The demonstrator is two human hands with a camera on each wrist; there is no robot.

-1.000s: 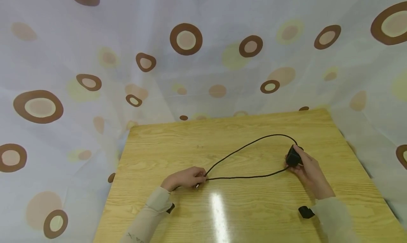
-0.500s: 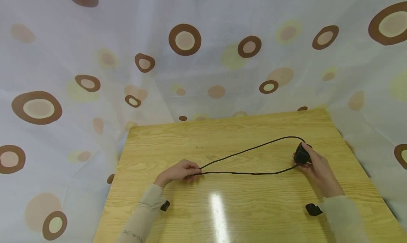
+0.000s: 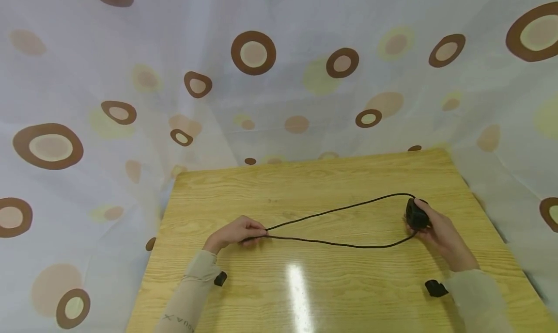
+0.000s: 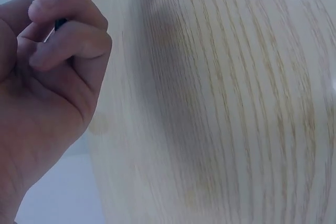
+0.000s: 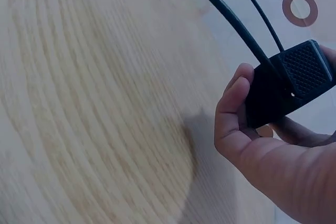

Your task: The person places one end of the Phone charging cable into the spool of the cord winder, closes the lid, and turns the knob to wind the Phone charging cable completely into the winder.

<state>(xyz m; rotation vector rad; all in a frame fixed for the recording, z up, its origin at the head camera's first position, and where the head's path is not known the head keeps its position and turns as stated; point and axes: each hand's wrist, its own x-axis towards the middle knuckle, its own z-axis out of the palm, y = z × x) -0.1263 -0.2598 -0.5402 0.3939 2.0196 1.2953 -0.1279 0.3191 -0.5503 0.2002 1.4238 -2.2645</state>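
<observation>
In the head view, my right hand grips a small black box-shaped device at the right of the table, thumb on top. A textured grid panel shows on the device in the right wrist view, with fingers of my right hand wrapped around its sides. Two strands of thin black cable run from it to the left, forming a long narrow loop. My left hand pinches both strands together at the loop's left end. Curled fingers of the left hand mostly hide a dark piece between them.
Under both hands lies a wood-grain table with a bright light reflection near its front. A patterned white sheet with brown ovals hangs behind and at both sides. Small black wrist cameras sit below each sleeve.
My left hand has moved left and slightly up, drawing the cable loop longer and narrower. The right hand has shifted right with the device, which has turned a little.
</observation>
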